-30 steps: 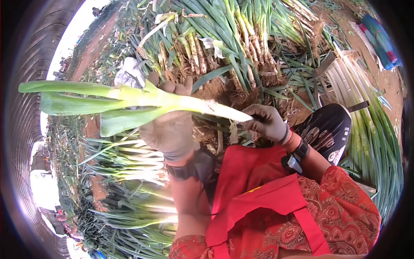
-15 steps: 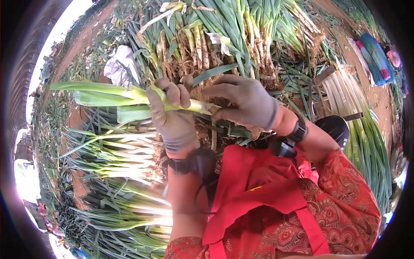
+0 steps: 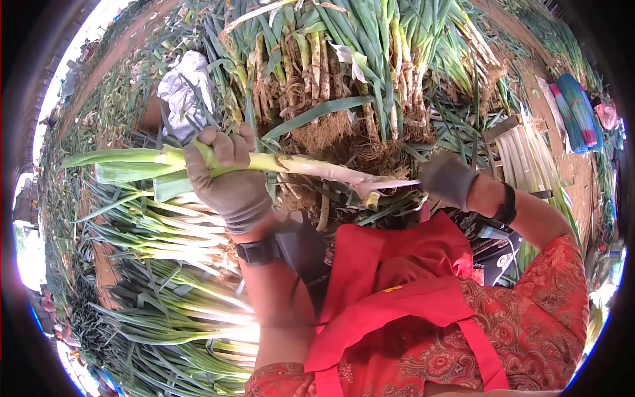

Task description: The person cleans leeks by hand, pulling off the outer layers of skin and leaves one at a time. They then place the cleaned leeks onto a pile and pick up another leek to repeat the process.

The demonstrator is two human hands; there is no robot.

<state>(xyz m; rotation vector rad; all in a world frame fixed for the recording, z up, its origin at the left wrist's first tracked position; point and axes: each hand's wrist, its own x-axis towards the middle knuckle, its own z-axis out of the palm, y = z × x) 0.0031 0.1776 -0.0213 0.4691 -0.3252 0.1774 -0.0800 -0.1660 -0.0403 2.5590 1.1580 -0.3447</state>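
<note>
A large green onion [image 3: 301,164] lies across the view, its leaves pointing left and its pale stem right. My left hand [image 3: 228,182], in a grey glove, has its fingers wrapped round the upper stem. At the right, my gloved right hand [image 3: 448,182] is closed on a thin strip of outer skin [image 3: 397,184], stretched out from the stem's lower end. The fingertips of that hand are partly hidden. Below my left hand lie cleaned green onions [image 3: 172,231] with white stems.
Unpeeled green onions [image 3: 317,66] with brown roots are heaped in front. A tied bundle with white stems [image 3: 529,155] lies at the right. A white plastic bag [image 3: 186,92] is at the upper left. Loose leaves [image 3: 119,86] cover the ground, and a blue-green bundle [image 3: 575,112] lies farther right.
My right hand has moved right, away from the stem, drawing out a strip of skin. My left hand and the green onion have shifted left, uncovering more of the stem.
</note>
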